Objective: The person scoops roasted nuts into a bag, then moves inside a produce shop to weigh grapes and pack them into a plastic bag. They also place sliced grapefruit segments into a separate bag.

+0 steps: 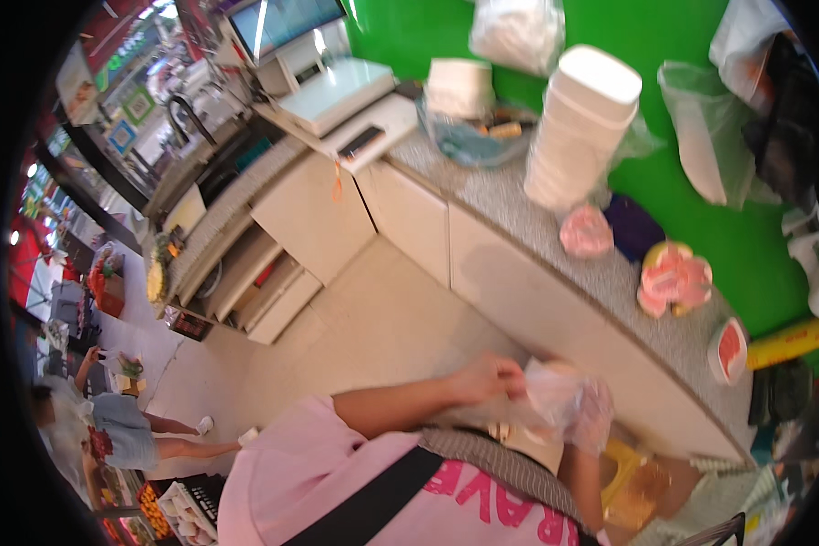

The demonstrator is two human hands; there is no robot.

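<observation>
My left hand [495,379] is bare, its fingers curled beside a piece of thin clear plastic [549,390]. Blur hides whether those fingertips grip its edge. On my right hand [589,418] is a clear plastic glove, and the crumpled plastic is bunched at its fingers. Both hands are in front of my waist, below the grey speckled counter [501,218]. On that counter lie a pink peeled citrus fruit [586,232] and an opened one with pink segments [674,278]. Beyond them sits a small white tray of red fruit flesh [729,351].
White containers [580,130] stand stacked in plastic wrap. A dark purple cloth-like item [633,226] lies beside the fruit. Further left are a weighing scale [338,95] and a phone [360,142]. A yellow bin-like container [621,478] is low at right. Another person [119,423] walks at far left.
</observation>
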